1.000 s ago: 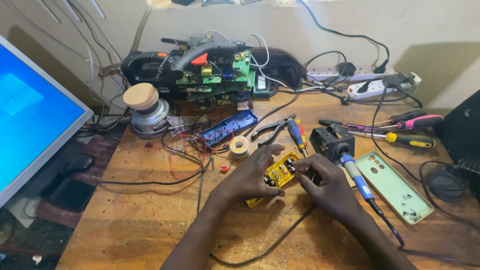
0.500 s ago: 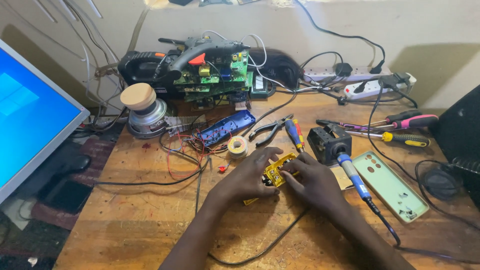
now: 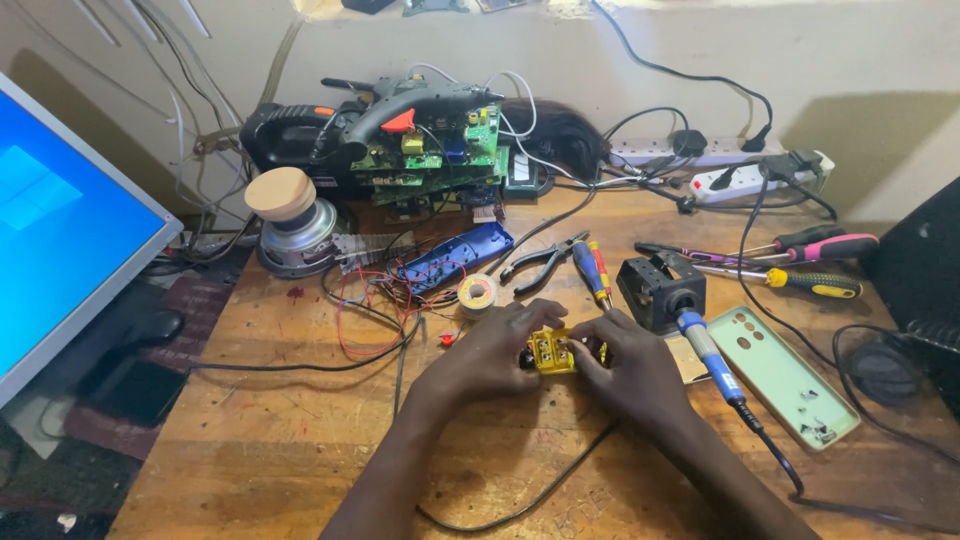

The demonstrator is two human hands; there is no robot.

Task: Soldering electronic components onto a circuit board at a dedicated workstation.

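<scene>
We have drawn our left hand (image 3: 490, 355) and right hand (image 3: 625, 370) together — both now pinch the small yellow board (image 3: 553, 352) flat between them — work goes on

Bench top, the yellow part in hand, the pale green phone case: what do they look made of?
Bench top: bare wood by the look, visible grain, matte and scuffed. Yellow part, held between left hand and right hand: probably plastic, uniform bright colour. Phone case: likely soft plastic or silicone, smooth pale green.

wooden bench (image 3: 250, 450) | on it: pliers (image 3: 540, 258), solder reel (image 3: 478, 294), green phone case (image 3: 783, 375), screwdrivers (image 3: 800, 262)
</scene>
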